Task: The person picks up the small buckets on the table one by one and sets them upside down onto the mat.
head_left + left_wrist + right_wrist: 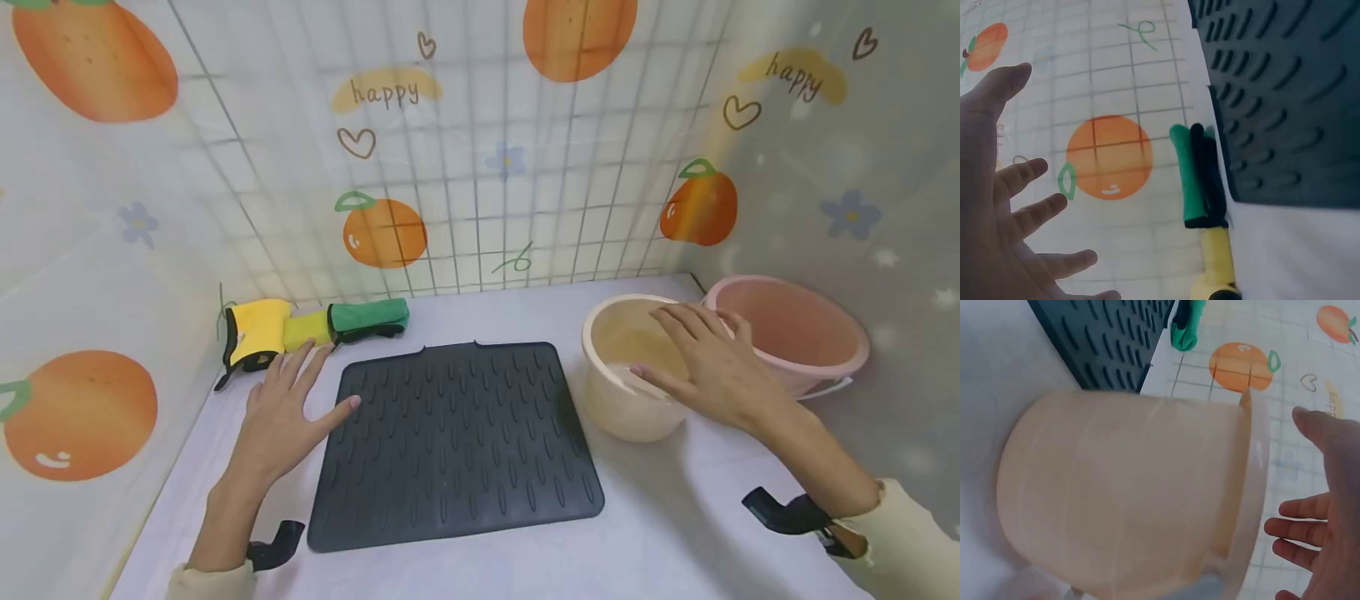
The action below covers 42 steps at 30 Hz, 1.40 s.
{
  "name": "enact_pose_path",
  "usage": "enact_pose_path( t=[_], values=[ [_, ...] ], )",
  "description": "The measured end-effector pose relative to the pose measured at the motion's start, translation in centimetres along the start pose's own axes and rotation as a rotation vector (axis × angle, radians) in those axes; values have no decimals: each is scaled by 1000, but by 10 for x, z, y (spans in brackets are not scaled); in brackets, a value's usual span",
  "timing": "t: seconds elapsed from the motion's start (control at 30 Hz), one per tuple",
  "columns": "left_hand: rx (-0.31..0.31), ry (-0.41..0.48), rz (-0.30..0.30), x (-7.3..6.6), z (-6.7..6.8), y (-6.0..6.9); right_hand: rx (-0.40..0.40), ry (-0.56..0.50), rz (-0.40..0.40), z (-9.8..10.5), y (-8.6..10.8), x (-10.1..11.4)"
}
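Observation:
My left hand (277,425) hovers with spread fingers over the left edge of a dark ribbed mat (457,442), holding nothing. Just beyond its fingertips lie a folded yellow cloth (258,329), a yellow-green piece (306,330) and a rolled green cloth (369,314) with black trim. My right hand (712,367), fingers also spread, is above a cream bucket (633,412) and hides part of its rim. In the right wrist view that bucket (1122,494) fills the middle, with the hand (1329,512) beside its rim and a gap between them.
A pink bucket (787,325) with a pale handle stands behind the right hand, at the back right. A wire grid behind a fruit-printed curtain (480,167) closes off the back. The curtain also runs along both sides of the white table surface (480,567).

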<state>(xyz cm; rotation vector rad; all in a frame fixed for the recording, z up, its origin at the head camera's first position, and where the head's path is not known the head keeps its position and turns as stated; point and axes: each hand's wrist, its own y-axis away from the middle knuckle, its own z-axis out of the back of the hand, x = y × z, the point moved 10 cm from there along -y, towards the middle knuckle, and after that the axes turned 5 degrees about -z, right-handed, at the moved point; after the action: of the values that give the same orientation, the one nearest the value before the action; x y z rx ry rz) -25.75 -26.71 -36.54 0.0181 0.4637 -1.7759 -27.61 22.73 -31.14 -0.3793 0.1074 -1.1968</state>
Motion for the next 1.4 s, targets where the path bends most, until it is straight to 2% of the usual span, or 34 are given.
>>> enact_pose_path(
  t=[0.23,0.63,0.93,1.1,1.4],
  values=[
    [-55,67,-51,-12,-8,-7,-2,-39,11,-8,0,15],
    [-19,167,-54,-33,-38,-14,-55,-35,84,-15,-9,41],
    [-4,236,-83,-57,-59,-20,-54,-44,87,-22,-12,48],
    [8,272,-76,-61,-69,-18,-78,-50,103,-21,-11,54],
    [11,316,-100,-74,-76,-21,-127,-56,145,-20,-11,61]
  ],
)
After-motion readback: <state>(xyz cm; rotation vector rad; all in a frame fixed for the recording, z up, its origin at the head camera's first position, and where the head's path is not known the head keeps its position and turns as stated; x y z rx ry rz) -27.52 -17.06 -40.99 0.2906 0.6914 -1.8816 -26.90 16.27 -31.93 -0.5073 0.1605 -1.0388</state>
